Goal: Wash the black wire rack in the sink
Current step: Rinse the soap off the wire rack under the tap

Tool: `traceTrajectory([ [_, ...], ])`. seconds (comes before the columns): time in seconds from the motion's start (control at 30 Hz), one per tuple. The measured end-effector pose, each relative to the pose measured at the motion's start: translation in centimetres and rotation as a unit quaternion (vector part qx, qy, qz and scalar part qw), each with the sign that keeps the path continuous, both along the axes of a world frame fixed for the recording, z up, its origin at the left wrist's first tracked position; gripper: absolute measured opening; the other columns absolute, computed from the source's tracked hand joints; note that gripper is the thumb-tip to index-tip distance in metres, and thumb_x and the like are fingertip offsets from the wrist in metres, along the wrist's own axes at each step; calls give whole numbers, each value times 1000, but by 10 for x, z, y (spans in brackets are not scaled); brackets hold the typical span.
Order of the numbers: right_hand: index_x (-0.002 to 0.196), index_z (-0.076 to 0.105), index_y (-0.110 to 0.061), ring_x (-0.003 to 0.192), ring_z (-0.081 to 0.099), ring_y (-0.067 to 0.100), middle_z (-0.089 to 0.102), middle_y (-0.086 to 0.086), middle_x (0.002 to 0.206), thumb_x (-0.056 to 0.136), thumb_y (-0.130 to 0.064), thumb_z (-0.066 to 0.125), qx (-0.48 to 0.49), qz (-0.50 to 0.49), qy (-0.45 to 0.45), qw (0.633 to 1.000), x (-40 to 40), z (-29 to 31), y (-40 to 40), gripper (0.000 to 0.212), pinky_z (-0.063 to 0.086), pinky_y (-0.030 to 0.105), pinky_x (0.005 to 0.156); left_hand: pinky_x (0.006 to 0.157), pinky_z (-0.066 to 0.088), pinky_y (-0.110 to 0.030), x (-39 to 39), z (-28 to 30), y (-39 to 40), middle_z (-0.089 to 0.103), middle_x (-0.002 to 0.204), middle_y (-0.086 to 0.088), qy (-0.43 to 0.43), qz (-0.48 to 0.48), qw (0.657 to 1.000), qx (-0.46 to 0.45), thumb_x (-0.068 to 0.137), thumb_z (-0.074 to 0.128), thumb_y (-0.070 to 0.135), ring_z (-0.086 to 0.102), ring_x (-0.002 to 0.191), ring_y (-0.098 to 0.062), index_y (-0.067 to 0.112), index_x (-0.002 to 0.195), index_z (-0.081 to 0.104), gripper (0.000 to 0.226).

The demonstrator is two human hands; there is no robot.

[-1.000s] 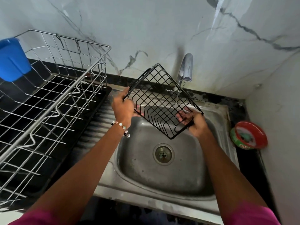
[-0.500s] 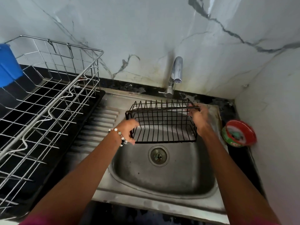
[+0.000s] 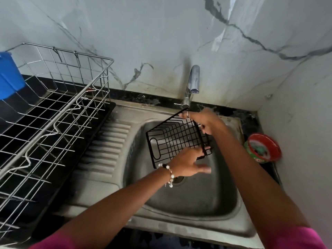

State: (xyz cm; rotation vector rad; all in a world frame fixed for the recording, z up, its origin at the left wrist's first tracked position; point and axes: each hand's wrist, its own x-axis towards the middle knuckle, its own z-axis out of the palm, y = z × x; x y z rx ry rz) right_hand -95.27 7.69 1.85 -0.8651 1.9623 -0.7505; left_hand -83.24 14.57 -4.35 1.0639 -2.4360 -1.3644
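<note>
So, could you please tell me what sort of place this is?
Most likely a home kitchen's washing-up corner: a steel sink with a ribbed draining board, a tap at a marble-look wall, and a wire dish rack beside it.

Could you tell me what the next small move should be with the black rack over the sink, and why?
Probably open the tap: no water shows at its spout, and the sink looks dry. The right hand grips the black wire rack at its top edge just below the spout, while the left hand steadies its lower edge.
</note>
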Motion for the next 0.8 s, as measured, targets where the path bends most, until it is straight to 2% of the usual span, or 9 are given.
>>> traceTrajectory([
  [0.07,142,33,-3,120,48,32,39,17,145,68,-40,82,21,-3,-32,999,1,8,-4,96,46,40,94,67,32,4,0,-7,1,74,108,-12,65,65,994,-66,91,69,19,69,92,-19,5,120,66,33],
  [0.13,133,46,-8,108,51,28,45,16,134,66,-40,84,36,-14,-102,994,-4,17,-11,83,52,36,82,65,37,1,4,-11,-2,77,93,-9,123,119,982,-86,96,61,13,71,80,-16,5,112,68,19],
  [0.23,123,54,-7,112,53,32,45,19,122,72,-29,82,21,-48,-218,975,-15,22,-23,62,59,39,75,67,57,-23,21,-8,-15,72,78,-8,233,197,952,32,103,45,8,71,69,-16,3,107,60,16],
  [0.3,111,59,2,113,51,17,49,19,116,81,-14,73,-7,-48,-243,969,-20,20,-29,36,60,37,72,53,52,-20,33,-1,-29,65,72,-7,299,242,916,116,105,39,9,64,56,-8,4,103,58,20],
  [0.37,92,63,3,81,55,12,55,16,100,88,-3,62,-14,-39,-198,979,-21,14,-31,8,60,32,67,45,41,-13,42,6,-44,59,68,-7,337,282,881,177,106,35,8,56,49,-1,1,103,59,26],
  [0.47,78,65,1,53,54,16,60,14,74,86,2,60,-35,0,-31,999,-24,1,-30,9,52,31,51,47,45,-13,52,10,-67,61,71,-7,337,296,871,200,107,34,12,52,44,2,1,101,63,31],
  [0.53,76,66,2,67,61,21,66,15,80,85,8,56,-94,15,-6,995,-23,-2,-31,15,56,35,63,50,49,-18,57,8,-80,69,77,-1,312,282,886,196,106,38,16,48,43,1,9,94,67,32],
  [0.67,95,64,8,84,68,29,68,22,91,90,13,45,-134,-2,-270,954,-19,5,-26,20,59,33,77,56,49,-24,60,8,-99,73,100,3,255,294,901,193,106,40,25,59,49,-8,17,91,70,34],
  [0.8,106,59,16,91,69,35,67,30,98,90,16,41,-84,50,-334,937,-21,15,-22,24,59,37,77,63,49,-27,51,11,-110,75,98,5,243,320,886,233,108,34,30,69,57,-13,16,94,68,39],
])
